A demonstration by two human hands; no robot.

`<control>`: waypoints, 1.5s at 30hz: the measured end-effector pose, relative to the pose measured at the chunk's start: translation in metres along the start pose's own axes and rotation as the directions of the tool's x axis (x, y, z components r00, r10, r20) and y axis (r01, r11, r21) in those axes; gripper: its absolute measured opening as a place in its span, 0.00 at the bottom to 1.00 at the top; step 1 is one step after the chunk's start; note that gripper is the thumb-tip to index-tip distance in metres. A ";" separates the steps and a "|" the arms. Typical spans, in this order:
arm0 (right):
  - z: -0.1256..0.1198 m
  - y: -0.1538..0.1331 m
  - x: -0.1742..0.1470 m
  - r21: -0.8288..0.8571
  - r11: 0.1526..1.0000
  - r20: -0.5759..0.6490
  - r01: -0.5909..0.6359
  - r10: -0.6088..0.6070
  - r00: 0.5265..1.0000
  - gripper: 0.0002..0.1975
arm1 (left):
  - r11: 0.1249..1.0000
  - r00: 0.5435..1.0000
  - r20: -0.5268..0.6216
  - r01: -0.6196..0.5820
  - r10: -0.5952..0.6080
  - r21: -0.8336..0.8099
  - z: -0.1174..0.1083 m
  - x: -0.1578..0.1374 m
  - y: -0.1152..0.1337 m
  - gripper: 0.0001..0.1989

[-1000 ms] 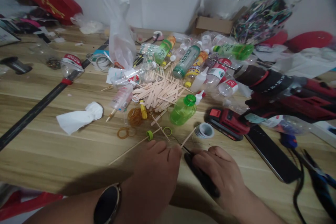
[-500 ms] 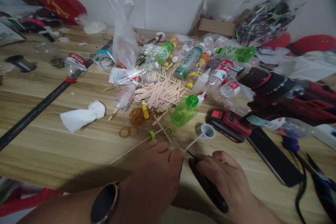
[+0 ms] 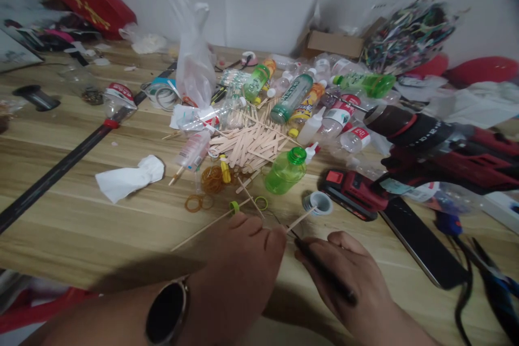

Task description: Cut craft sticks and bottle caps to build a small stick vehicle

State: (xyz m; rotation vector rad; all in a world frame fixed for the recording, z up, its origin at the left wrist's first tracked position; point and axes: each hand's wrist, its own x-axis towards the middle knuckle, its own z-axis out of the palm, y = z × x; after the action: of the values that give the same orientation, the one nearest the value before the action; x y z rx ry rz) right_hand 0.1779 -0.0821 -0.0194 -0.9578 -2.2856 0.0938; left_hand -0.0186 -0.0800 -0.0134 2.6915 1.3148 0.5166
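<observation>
My left hand (image 3: 251, 259) is closed, pinching a thin wooden stick (image 3: 302, 220) whose tip points up and right towards a small grey cup-like piece (image 3: 319, 203). My right hand (image 3: 344, 275) grips a black-handled knife (image 3: 328, 273), its narrow dark blade against or close beside the stick near my left fingertips. Whether the blade touches it I cannot tell. Just beyond my left knuckles lie a yellow-green ring (image 3: 260, 203), a green bottle cap (image 3: 234, 207) and a long skewer (image 3: 208, 225). A cut green bottle (image 3: 286, 171) stands past them.
A red and black cordless drill (image 3: 438, 146) stands at the right, with a dark phone (image 3: 424, 243) and pliers (image 3: 494, 281) near it. Flat wooden sticks (image 3: 249, 143) are heaped mid-table below many plastic bottles. Rubber bands (image 3: 212, 179) and a crumpled tissue (image 3: 130, 178) lie left.
The knife has tilted in my right hand, its handle end rising slightly and shifting right. My left hand still holds the stick in nearly the same spot.
</observation>
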 end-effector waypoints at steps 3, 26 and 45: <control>0.006 -0.005 -0.006 0.234 0.909 0.059 -0.344 0.339 0.939 0.04 | 0.977 0.981 -0.122 -0.131 0.153 0.171 0.006 0.000 -0.003 0.13; 0.007 -0.005 -0.003 0.117 0.942 -0.012 -0.313 0.317 0.948 0.05 | 0.994 0.995 -0.074 -0.068 0.074 0.083 0.007 0.009 -0.010 0.14; -0.006 -0.029 0.007 0.648 0.323 0.329 -0.689 0.698 0.637 0.18 | 0.649 0.913 0.064 0.335 -0.404 -0.683 -0.006 0.000 0.010 0.16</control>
State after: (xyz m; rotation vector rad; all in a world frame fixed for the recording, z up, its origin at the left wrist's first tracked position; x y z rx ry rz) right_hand 0.1599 -0.0996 -0.0024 -1.3681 -1.3610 1.2928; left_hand -0.0132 -0.0869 -0.0053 1.7514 1.3055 0.8742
